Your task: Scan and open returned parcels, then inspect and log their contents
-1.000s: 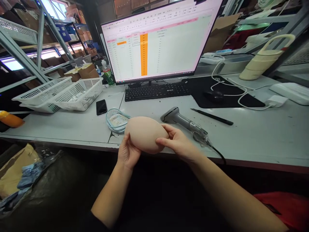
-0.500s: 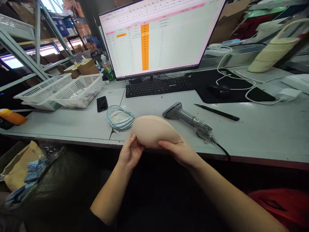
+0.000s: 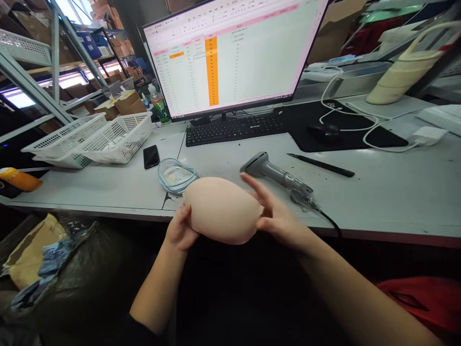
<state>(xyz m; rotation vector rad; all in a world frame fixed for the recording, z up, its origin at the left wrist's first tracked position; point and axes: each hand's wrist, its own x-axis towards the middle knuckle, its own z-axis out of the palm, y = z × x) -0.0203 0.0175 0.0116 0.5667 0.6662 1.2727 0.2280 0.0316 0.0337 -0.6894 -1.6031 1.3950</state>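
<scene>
A smooth, beige, egg-shaped pad [image 3: 223, 209] is held over the front edge of the grey desk [image 3: 378, 192]. My left hand [image 3: 180, 230] cups its left end from below, fingers curled on it. My right hand [image 3: 275, 214] holds its right end, thumb pressed to the pad and fingers stretched up behind it. Just beyond the pad lie a grey barcode scanner [image 3: 273, 173] and a clear bag with a blue rim [image 3: 175, 175].
A monitor [image 3: 234, 53] with a spreadsheet, a black keyboard [image 3: 234, 129], a mouse [image 3: 322, 130] on a black mat, a black pen [image 3: 320, 165], a phone [image 3: 151, 156] and white mesh baskets [image 3: 115, 137] sit on the desk. A black bag with scraps [image 3: 39, 259] is at lower left.
The pad has been turned in my hands, its rounded face now toward me and slightly lower. My right fingers have lifted and stretched out behind it.
</scene>
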